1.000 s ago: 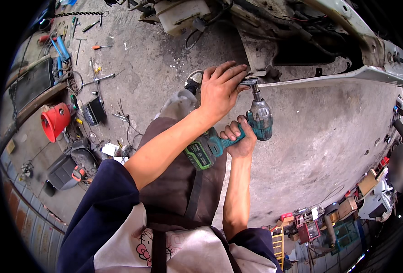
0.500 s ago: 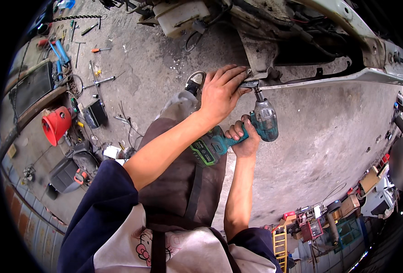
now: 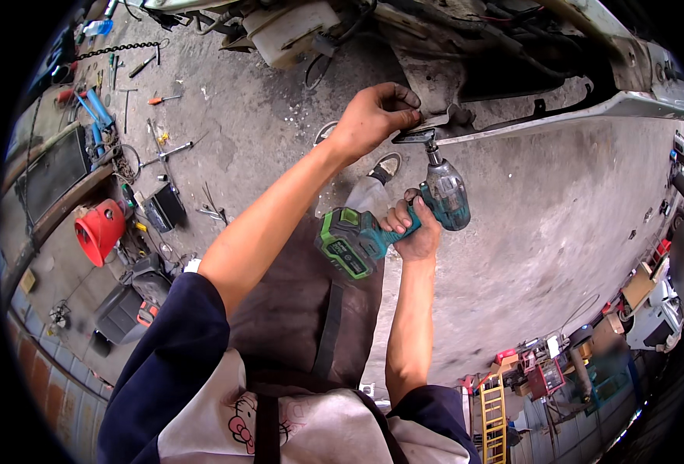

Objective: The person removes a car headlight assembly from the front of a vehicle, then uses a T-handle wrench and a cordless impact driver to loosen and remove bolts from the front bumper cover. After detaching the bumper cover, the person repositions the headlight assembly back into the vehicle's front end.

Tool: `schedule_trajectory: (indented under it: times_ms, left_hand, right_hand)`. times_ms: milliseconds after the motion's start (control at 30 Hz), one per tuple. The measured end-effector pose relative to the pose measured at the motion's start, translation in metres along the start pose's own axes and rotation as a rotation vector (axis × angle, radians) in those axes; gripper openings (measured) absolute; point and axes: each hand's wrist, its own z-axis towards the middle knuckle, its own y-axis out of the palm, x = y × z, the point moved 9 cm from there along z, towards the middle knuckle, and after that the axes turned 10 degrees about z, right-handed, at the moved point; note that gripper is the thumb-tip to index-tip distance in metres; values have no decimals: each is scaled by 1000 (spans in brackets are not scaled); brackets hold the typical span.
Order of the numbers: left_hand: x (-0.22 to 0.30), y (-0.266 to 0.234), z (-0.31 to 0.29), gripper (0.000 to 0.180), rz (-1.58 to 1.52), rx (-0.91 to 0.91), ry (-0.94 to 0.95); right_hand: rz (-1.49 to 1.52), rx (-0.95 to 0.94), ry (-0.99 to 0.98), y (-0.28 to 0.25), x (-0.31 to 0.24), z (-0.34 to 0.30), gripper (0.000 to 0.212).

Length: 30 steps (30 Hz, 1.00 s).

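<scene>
My right hand [image 3: 417, 233] is wrapped around the handle of a teal cordless impact wrench [image 3: 449, 199] with a green-and-black battery [image 3: 347, 246]. The wrench stands with its socket [image 3: 433, 152] pointing up, against a small dark metal bracket [image 3: 415, 137] under the end of the vehicle's sill. Just above that bracket, my left hand [image 3: 369, 120] has its fingers curled and its thumb bent in beside a metal flange [image 3: 437, 121]. What lies between those fingertips, if anything, is too small to tell.
The stripped vehicle body [image 3: 512, 54] spans the top, with a white plastic reservoir [image 3: 292, 31] hanging from it. Tools, a red bucket [image 3: 101, 232] and a black box [image 3: 163, 207] lie on the left floor. A yellow ladder [image 3: 493, 417] and clutter stand at the lower right.
My left hand has gone from lying stretched over the bracket to curled fingers slightly above it. The wrench stays at the bracket; its battery end has tipped more into view. A foot has shifted.
</scene>
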Motion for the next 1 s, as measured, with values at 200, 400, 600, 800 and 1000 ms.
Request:
schedule_trajectory:
  times_ms: [200, 400, 600, 800, 1000]
  left_hand:
    - [10, -7, 13, 21, 196, -10, 86]
    - [21, -4, 14, 24, 401, -75, 135]
    - [45, 17, 11, 27, 856, -216, 444]
    - [63, 27, 10, 38, 1114, -270, 634]
    - [60, 25, 8, 36, 1076, -241, 575]
  right_hand:
    - [33, -12, -36, -1, 2, 0, 22]
    - [49, 11, -78, -2, 1, -2, 21]
    - [106, -22, -85, 2, 1, -1, 19]
    - [118, -35, -104, -3, 1, 1, 21]
    - [63, -34, -135, -2, 1, 2, 21]
